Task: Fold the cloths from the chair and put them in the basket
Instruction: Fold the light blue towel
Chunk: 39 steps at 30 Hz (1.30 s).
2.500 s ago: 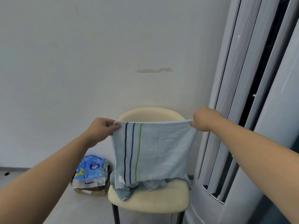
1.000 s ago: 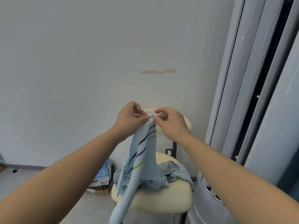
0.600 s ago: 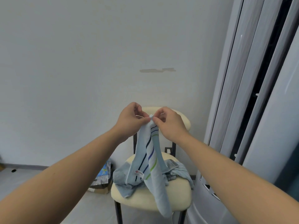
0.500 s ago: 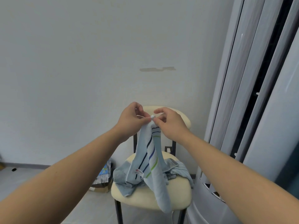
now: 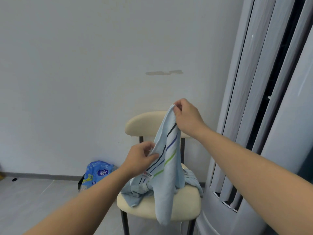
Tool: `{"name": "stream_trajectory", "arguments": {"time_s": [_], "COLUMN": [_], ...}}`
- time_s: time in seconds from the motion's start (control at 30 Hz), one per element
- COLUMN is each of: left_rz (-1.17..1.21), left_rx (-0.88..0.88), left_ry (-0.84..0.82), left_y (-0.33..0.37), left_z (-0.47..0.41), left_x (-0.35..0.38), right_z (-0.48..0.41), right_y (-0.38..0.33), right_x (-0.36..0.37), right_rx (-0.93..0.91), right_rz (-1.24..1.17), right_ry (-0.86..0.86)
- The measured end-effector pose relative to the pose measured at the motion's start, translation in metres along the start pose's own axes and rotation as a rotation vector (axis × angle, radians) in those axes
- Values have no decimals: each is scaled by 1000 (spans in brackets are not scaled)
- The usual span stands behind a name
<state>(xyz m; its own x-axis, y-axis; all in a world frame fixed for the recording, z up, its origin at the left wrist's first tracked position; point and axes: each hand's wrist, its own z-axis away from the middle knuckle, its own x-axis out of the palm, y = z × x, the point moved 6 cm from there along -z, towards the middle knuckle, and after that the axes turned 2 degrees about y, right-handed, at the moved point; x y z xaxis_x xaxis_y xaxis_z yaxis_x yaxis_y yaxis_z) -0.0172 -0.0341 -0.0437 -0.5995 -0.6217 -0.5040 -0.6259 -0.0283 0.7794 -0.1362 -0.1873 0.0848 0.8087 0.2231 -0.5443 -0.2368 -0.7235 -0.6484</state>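
A light blue striped towel (image 5: 166,167) hangs folded in half above the cream chair (image 5: 145,122). My right hand (image 5: 187,117) pinches its top corners in front of the chair back. Lower down, my left hand (image 5: 140,158) pinches the towel's left edge about halfway along its length. The towel's lower end dangles past the front of the seat. More blue cloth (image 5: 135,192) lies crumpled on the seat. No basket is in view.
A white wall stands behind the chair. A tall white column unit with vertical slats (image 5: 254,116) stands close on the right. A blue printed package (image 5: 98,173) sits on a dark box on the grey floor, left of the chair.
Both hands had pinched the towel's top corners together. Now my left hand has let go there and slid down to grip the left edge, while my right hand keeps the top.
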Motion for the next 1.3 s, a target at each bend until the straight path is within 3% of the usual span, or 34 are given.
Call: {"name": "stream_trajectory", "arguments": {"time_s": [0.2,0.4,0.6,0.77,1.0,1.3], "left_rz": [-223,-325,-421,-356,-89,138], "left_rx": [-94,-93,-50,-82,-161,-264], "left_ry": [-215,-95,-26,-1,25,170], "left_y": [-29,-38,-27,-9,7,0], "left_z": [7,-13,-45,-58,-53,-55], "left_x": [9,-35,-85,-113,-125,-138], "right_z": [-17,-22,-18,-15,-12,-9], "right_y": [15,46,73,85,92,102], "right_x": [-25,-44,-62,-62,-63,-66], "right_rx": [55,154,226,224,241,289], "right_rz": [-94,-181,-103,-80,-75,-166], "right_ry": [134,252,295,220,216,150]}}
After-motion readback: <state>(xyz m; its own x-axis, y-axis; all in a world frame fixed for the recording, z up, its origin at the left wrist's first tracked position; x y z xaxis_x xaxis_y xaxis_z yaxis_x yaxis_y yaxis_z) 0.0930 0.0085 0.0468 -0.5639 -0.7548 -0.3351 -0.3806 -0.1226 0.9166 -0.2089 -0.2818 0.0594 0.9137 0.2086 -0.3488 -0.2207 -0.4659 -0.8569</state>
